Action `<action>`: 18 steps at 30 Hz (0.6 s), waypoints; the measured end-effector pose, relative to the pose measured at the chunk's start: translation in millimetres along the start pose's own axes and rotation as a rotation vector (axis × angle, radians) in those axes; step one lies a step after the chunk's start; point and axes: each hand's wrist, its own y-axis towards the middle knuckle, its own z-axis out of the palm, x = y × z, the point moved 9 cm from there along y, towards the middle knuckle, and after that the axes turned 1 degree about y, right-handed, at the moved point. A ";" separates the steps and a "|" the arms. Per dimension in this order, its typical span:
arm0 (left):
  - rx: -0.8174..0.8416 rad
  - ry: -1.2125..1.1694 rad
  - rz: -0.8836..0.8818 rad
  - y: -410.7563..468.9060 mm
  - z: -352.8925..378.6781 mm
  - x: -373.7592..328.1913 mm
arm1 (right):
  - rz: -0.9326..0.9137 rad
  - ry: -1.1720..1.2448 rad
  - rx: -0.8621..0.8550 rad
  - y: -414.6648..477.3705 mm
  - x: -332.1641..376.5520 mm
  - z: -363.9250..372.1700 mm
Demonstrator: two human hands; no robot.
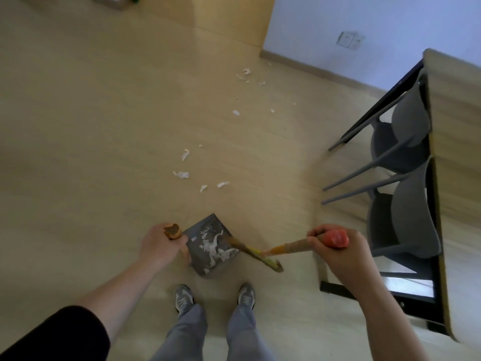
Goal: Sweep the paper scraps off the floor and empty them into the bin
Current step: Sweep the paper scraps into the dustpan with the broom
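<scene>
My left hand (160, 243) grips the wooden handle of a grey dustpan (210, 246) that rests on the floor just ahead of my feet. White paper scraps (212, 247) lie inside the pan. My right hand (338, 246) holds the red-capped handle of a broom (294, 248), whose bristle head (260, 255) lies at the pan's right edge. Loose paper scraps (182, 174) are scattered on the floor ahead, and more scraps (246, 74) lie farther off near the wall. No bin is in view.
A wooden table (453, 152) with a black frame stands on the right, with two grey chairs (406, 217) tucked under it, their legs jutting toward the floor space. A white wall with a socket (350, 40) is at the back right. My shoes (183, 299) are just behind the pan.
</scene>
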 end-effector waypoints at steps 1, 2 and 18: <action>-0.017 -0.011 0.004 1.2 -11.9 3.9 | -0.007 -0.018 0.006 0.1 9.4 5.5; -0.029 -0.017 0.010 2.5 -20.8 5.8 | -0.011 -0.024 0.009 0.5 17.0 8.6; -0.164 -0.022 0.019 85.0 -141.7 21.7 | 0.048 0.158 -0.214 59.0 88.3 72.7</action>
